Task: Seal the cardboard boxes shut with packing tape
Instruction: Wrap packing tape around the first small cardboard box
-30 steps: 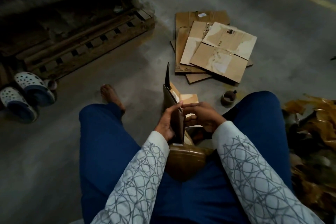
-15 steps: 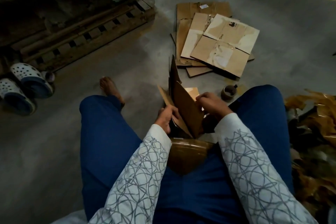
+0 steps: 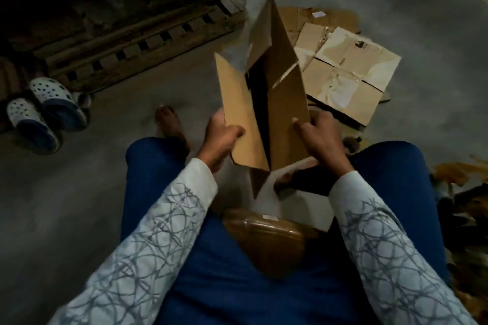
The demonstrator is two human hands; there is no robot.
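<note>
While you sit on the grey concrete floor (image 3: 435, 21) with your knees apart, your left hand (image 3: 220, 137) grips the left panel of a brown cardboard box with open flaps (image 3: 264, 103), the thumb lying on the inner face and the fingers hidden behind it. Your right hand (image 3: 320, 137) grips the right panel of the same box, the fingers curled over its lower edge. The box is lifted between your two hands, just in front of them, and it is half unfolded, so you look into its dark inside. Its flaps are not closed.

Beyond your right hand, a pile of flattened brown cardboard sheets with pale torn patches (image 3: 351, 74) lies on the floor, partly behind the lifted box. Just beside your right hand, on its outer side, a small dark roll (image 3: 352, 144) shows at the edge of your knee; it is too dim to say surely what it is. Below both hands, near your lap, a glossy brown rounded object (image 3: 266, 243) rests between your legs in blue trousers (image 3: 158, 182), and a white flat sheet (image 3: 303, 206) lies under your right wrist.

Far to the left of your left hand, a pair of white and blue perforated clogs (image 3: 45, 113) stands beside a dark wooden pallet (image 3: 137, 45). Your bare foot (image 3: 170, 124) rests near your left hand.
</note>
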